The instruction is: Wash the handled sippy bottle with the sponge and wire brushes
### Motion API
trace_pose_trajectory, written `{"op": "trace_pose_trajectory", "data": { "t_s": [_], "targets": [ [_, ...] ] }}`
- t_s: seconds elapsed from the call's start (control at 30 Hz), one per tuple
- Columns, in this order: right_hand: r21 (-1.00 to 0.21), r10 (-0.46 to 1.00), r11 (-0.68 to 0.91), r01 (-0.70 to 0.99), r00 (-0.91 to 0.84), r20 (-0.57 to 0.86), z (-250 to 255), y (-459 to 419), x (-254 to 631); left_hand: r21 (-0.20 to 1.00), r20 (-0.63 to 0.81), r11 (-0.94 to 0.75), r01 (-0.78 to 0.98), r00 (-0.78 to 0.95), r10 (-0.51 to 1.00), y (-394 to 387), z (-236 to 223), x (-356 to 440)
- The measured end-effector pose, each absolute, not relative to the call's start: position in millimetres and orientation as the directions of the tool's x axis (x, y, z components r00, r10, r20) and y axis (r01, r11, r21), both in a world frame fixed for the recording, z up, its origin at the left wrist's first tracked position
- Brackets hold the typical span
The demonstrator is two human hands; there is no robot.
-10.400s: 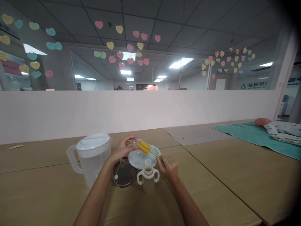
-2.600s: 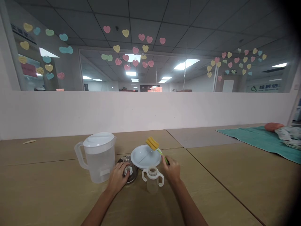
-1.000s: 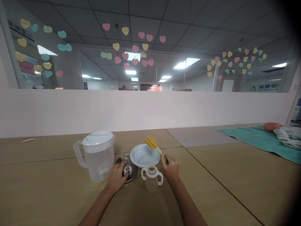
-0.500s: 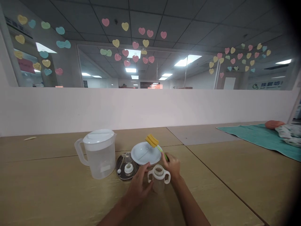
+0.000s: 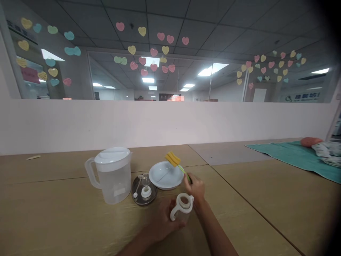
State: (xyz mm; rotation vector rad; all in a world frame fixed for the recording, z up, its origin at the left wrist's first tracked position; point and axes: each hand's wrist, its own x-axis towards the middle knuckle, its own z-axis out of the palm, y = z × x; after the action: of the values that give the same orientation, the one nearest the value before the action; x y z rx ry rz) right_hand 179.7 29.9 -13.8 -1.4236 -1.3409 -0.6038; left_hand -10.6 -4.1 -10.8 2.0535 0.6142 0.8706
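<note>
My left hand (image 5: 166, 218) is closed round the body of a clear baby bottle (image 5: 182, 215) with a white two-handled collar and an uncapped mouth. The bottle tilts a little. In my right hand (image 5: 196, 188) is the green handle of a bottle brush (image 5: 173, 160), its yellow sponge head pointing up and to the left. That sponge is over a white bowl (image 5: 160, 182) behind the bottle. Left of the bowl, a round metal tray (image 5: 140, 201) carries the clear nipple and white ring (image 5: 146, 192) and a thin straw with a weighted end (image 5: 135, 194).
A lidded plastic pitcher (image 5: 114, 181) with water stands left of the tray. At far right lies a green towel (image 5: 287, 156) with a patterned cloth (image 5: 330, 151) and an orange item (image 5: 310, 142). A low white wall (image 5: 160, 122) rises behind the wooden table (image 5: 66, 220).
My left hand has moved from beside the bottle to gripping its body. The bottle has turned and tilted. The brush in my right hand has hardly moved.
</note>
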Motion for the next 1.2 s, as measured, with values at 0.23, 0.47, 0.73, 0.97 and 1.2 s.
{"op": "trace_pose_trajectory", "data": {
  "t_s": [0.23, 0.47, 0.73, 0.97, 1.2],
  "targets": [
    [-0.699, 0.525, 0.22, 0.681, 0.521, 0.673, -1, 31, 180, 0.816, 0.493, -0.547, 0.185, 0.27, 0.827, 21, 12, -38],
    [-0.921, 0.835, 0.385, -0.057, 0.447, 0.321, 9, 37, 183, 0.631, 0.695, -0.6, 0.492, -0.015, 0.719, 56, 8, -67],
    [-0.958, 0.912, 0.287, 0.013, 0.302, 0.277, 15, 27, 176, 0.187, 0.816, -0.679, 0.71, 0.272, 0.509, 71, 1, -84],
    [-0.919, 0.89, 0.365, 0.148, 0.233, 0.392, 23, 20, 188, -0.036, 0.756, -0.645, 0.764, 0.443, 0.482, 78, 6, -95],
    [-0.875, 0.908, 0.371, 0.311, 0.074, 0.412, 33, 8, 203, -0.183, 0.719, -0.689, 0.701, 0.574, 0.392, 80, 9, -101]
  ]
}}
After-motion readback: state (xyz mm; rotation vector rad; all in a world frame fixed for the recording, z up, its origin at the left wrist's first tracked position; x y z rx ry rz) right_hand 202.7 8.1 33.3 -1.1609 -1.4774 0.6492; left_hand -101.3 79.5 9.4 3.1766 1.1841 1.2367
